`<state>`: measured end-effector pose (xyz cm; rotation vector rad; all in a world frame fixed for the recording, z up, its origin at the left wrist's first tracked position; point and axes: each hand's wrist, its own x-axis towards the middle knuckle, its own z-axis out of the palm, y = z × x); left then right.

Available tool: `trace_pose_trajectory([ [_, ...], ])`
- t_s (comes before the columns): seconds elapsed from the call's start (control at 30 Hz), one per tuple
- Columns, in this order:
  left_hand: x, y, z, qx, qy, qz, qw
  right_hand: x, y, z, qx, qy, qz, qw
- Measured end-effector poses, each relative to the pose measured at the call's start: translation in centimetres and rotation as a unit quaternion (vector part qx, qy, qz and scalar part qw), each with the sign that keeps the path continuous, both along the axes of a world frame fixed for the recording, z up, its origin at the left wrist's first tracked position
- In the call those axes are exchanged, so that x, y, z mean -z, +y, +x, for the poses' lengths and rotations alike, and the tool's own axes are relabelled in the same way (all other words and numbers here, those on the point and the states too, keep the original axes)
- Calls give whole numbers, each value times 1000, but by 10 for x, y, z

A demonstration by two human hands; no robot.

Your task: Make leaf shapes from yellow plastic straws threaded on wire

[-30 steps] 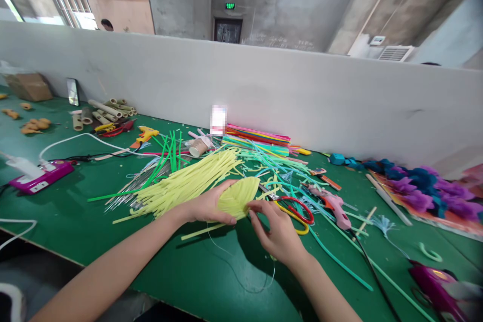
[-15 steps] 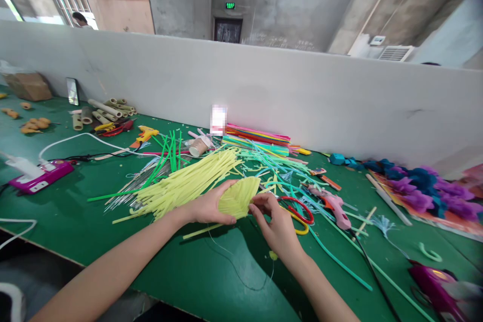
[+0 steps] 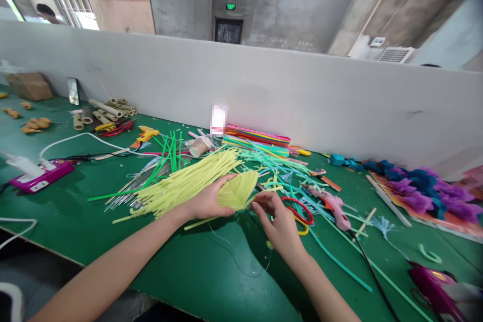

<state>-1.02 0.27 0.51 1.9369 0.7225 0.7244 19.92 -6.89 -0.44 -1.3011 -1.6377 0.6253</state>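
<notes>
My left hand (image 3: 207, 202) is closed around a yellow leaf shape (image 3: 241, 188) built from rows of fuzzy pipe cleaners, thumb on its lower edge. At the leaf's lower right edge, the thumb and fingers of my right hand (image 3: 277, 219) pinch the end of a yellow pipe cleaner; the exact grip is partly hidden. A thin clear thread (image 3: 241, 270) loops down onto the table below both hands. Behind my left hand lies a heap of yellow pipe cleaners (image 3: 188, 181). Red-and-yellow scissors handles (image 3: 310, 214) show just beyond my right hand.
A pink glue gun (image 3: 340, 215) and cyan pipe cleaners (image 3: 335, 261) lie to the right. Purple power strips (image 3: 41, 177) sit at either side, with cables crossing the green table (image 3: 181, 282). A yellow glue gun (image 3: 146, 134) and bamboo tubes (image 3: 109, 109) are at back left. A white partition (image 3: 339, 95) bounds the back.
The leaf shape and my left hand have shifted slightly left and up, and the leaf is tilted a little differently. My right fingers have stayed at its edge. The thread loop has moved slightly.
</notes>
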Motion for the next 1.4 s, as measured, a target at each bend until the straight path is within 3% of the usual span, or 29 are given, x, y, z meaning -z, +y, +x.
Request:
trace_pose_trajectory([
  [0.23, 2, 5, -2, -10, 24, -8, 1000, -6, -2, 4, 13, 23, -5, 1000],
  [0.43, -5, -3, -1, 25, 4, -19, 1000, -7, -7, 0, 35, 52, -65, 996],
  [0.6, -4, -5, 3, 59, -22, -89, 994, -11, -9, -2, 35, 33, -70, 996],
  [0.83, 7, -1, 8, -16, 28, -106, 994, 0, -10, -11, -17, 10, -96, 995],
  [1.0, 10, -3, 10, -22, 40, -120, 992, 6, -11, -15, -36, -5, -93, 995],
  [1.27, 20, -1, 11, -66, 24, -161, 984, -5, -12, -10, -75, 37, -119, 989],
  [1.4, 19, -1, 10, -65, 32, -170, 983, -14, -6, 6, -30, 97, -128, 987],
])
